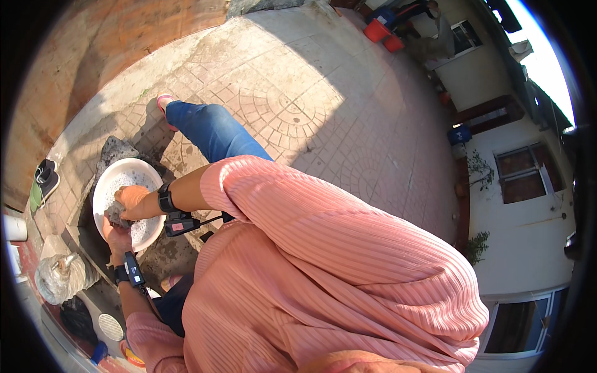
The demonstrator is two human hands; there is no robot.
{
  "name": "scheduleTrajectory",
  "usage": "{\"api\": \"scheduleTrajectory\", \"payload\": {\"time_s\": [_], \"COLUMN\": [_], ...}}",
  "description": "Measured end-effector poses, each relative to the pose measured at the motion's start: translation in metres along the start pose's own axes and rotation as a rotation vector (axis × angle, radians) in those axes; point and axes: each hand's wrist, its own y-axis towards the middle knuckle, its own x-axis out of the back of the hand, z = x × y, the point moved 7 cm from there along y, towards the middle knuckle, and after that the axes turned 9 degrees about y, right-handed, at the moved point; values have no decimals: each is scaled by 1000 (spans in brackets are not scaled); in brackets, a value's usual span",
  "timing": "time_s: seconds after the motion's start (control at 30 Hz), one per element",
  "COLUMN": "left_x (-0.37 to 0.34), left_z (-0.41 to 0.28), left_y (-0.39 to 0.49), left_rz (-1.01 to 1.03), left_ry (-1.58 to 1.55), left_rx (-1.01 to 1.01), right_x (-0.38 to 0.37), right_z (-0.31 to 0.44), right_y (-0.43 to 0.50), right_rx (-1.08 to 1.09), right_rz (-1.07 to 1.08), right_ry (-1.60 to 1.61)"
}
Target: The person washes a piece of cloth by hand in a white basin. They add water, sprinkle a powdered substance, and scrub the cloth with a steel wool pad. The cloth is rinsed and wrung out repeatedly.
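A white plastic basin (99, 191) holds sudsy water (122, 181). In it my two hands are together on a wet grey piece, apparently cloth (119, 218). My right hand (134, 200) presses on it from above with bent fingers. My left hand (116, 237) grips its lower edge, thumb up, near the basin's rim. Each wrist wears a black strap with a small device; the right device (182, 226) hangs at the basin's edge. Part of the grey piece is hidden beneath my fingers.
The basin rests on a wet stone ledge (114, 148). Left of it stand dark shoes (46, 182). Below are a plastic-wrapped bundle (65, 277), a black bag (77, 317) and a round white brush or sieve (111, 326). Red buckets (377, 31) and another person (413, 11) are far off.
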Motion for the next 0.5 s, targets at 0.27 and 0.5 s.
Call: {"api": "scheduleTrajectory", "payload": {"time_s": [0.27,0.5], "left_x": [15,-10], "left_z": [-14,9], "left_y": [-44,-64], "left_rz": [-487,-518], "left_ry": [466,200], "left_rx": [-237,89], "right_x": [29,-10], "right_z": [-22,-72], "right_y": [22,36], "right_rx": [191,308], "right_rz": [-3,186], "right_ry": [-134,-482]}}
